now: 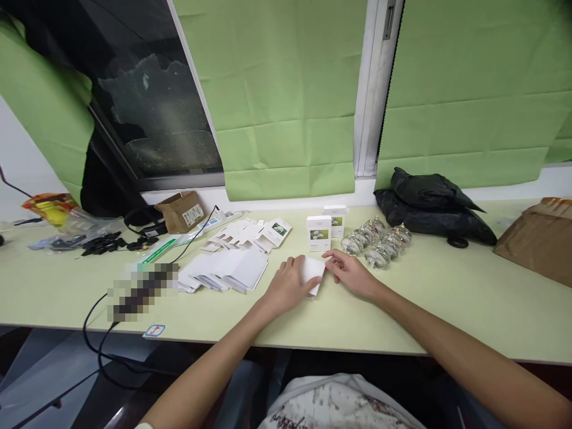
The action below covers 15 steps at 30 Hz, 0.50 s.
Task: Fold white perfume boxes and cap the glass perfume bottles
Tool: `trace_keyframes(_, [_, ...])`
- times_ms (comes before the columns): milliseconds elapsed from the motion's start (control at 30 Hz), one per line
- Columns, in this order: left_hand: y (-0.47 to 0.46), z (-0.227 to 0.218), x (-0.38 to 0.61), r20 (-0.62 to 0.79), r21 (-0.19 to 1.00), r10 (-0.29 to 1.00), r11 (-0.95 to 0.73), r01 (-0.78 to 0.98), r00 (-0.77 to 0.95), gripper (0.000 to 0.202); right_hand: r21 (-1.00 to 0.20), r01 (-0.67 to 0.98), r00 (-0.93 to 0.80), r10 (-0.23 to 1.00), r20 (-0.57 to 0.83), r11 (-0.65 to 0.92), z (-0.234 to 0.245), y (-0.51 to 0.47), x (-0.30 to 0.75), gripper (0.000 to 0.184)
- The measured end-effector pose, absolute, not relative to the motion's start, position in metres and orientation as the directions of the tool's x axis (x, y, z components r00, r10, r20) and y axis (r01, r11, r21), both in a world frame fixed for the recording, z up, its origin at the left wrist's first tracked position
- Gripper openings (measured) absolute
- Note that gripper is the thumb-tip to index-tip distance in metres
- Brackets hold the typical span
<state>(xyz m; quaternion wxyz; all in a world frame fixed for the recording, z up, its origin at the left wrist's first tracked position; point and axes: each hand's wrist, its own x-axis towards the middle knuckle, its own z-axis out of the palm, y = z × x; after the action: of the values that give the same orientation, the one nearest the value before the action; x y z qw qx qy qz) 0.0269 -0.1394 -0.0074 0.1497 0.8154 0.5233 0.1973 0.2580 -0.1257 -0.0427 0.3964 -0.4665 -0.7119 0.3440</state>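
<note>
My left hand (pixel 288 286) is closed around a small white box (pixel 313 271), thumb on the near side and fingers over its left side. At the box's far right corner, my right hand (pixel 351 273) has its fingers curled, with the fingertips seeming to pinch the edge. Just behind stand two upright white boxes, a nearer printed box (pixel 319 233) and a farther printed box (pixel 336 220), each with a green picture. To their right lie clear round ornaments (pixel 378 256) with gold-coloured tops, in two rows.
Left of my hands lie folded white sheets (pixel 245 268) and flattened printed cartons (pixel 250 233). A dark cable crosses the table beside a pixelated patch (pixel 143 292). Farther back are an open cardboard box (pixel 181 211), black plastic bags (pixel 433 208) and a brown package (pixel 538 241).
</note>
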Motion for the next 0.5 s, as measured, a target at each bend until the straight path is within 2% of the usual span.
trace_keyframes(100, [-0.131, -0.009, 0.029, 0.181, 0.701, 0.923, -0.364, 0.613, 0.341, 0.074, -0.813, 0.401, -0.184, 0.907, 0.379, 0.421, -0.037, -0.129, 0.256, 0.036])
trace_keyframes(167, [-0.126, -0.009, 0.033, 0.215, 0.811, 0.922, -0.352, 0.468, 0.322, 0.073, -0.768, 0.411, -0.146, 0.867, 0.477, 0.492, -0.031, -0.133, 0.254, 0.038])
trace_keyframes(233, [-0.123, -0.007, 0.040, 0.310, 0.844, 0.902, -0.407, 0.349, 0.301, 0.070, -0.744, 0.400, -0.124, 0.836, 0.535, 0.535, -0.026, -0.137, 0.253, 0.041])
trace_keyframes(333, [-0.117, -0.005, 0.051, 0.453, 0.824, 0.850, -0.514, 0.237, 0.269, 0.070, -0.758, 0.357, -0.095, 0.829, 0.551, 0.545, -0.025, -0.139, 0.254, 0.049])
trace_keyframes(500, [-0.109, -0.012, 0.062, 0.487, 0.844, 0.839, -0.523, 0.115, 0.243, 0.064, -0.799, 0.290, -0.029, 0.840, 0.542, 0.526, -0.030, -0.135, 0.257, 0.055])
